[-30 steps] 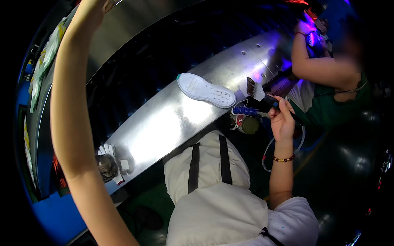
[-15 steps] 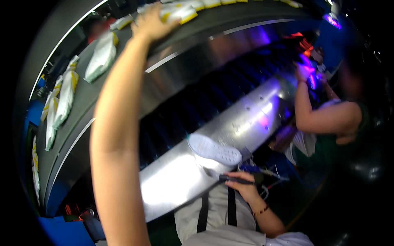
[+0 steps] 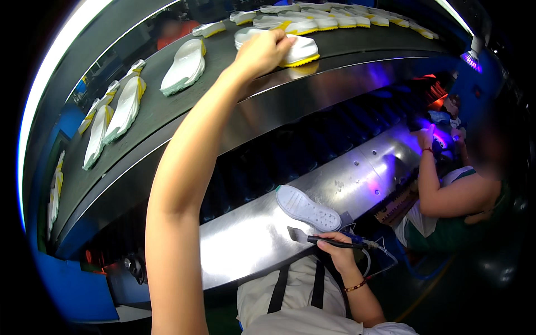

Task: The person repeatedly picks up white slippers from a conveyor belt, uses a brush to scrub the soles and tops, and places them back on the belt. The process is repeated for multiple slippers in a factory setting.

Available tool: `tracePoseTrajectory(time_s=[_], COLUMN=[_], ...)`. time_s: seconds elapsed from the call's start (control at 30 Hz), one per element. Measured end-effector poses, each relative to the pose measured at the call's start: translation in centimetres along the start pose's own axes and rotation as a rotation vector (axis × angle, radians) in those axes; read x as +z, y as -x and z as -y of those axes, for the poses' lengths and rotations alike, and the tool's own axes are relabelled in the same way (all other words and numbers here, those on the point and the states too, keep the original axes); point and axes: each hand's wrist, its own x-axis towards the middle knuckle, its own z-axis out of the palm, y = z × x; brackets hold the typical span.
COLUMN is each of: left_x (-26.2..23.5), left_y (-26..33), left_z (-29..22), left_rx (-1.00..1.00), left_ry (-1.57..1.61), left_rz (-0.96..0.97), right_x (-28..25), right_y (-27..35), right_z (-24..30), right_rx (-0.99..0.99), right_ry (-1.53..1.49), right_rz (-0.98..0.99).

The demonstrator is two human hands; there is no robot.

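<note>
Left hand (image 3: 262, 54): grip closed on sole (image 3: 302, 50) at belt's (image 3: 148, 120) near side | right hand (image 3: 339, 255): grip closed around brush (image 3: 321, 240) | advice: pinch sole by its edges, bristles kept clear | shiny metal desk (image 3: 240, 245): second sole (image 3: 308, 208) flat, near brush | dim room; co-worker (image 3: 460, 198) rightward, purple light (image 3: 441, 137)

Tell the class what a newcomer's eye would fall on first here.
Probably the left hand, stretched up to the dark belt and gripping a white sole with a yellow edge. Below, the right hand holds a brush beside another sole on the shiny metal table. At upper right, a lamp glows purple.
</note>
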Motion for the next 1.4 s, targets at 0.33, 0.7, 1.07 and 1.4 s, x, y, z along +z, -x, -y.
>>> tracePoseTrajectory(time_s=[0.33, 0.7, 1.07, 1.4], left_x=[-1.7, 2.2, 7.5, 7.8], left_y=[10.4, 32.0, 44.8, 40.5], left_z=[-3.0, -0.9, 0.1, -4.0], left_rx=[0.305, -0.149, -0.859, -0.806], left_ry=[0.316, 1.921, 2.251, 2.272], left_rz=[-0.753, 0.062, -0.067, -0.194], right_x=[-0.1, -1.2, 3.8, 10.0], right_y=[0.2, -1.6, -2.2, -5.5], right_z=[-0.3, 1.5, 1.4, 0.9], right_rx=[-0.051, -0.174, -0.012, 0.008], right_ry=[-0.036, 0.116, 0.011, 0.183], right_rz=[-0.051, -0.191, 0.132, 0.331])
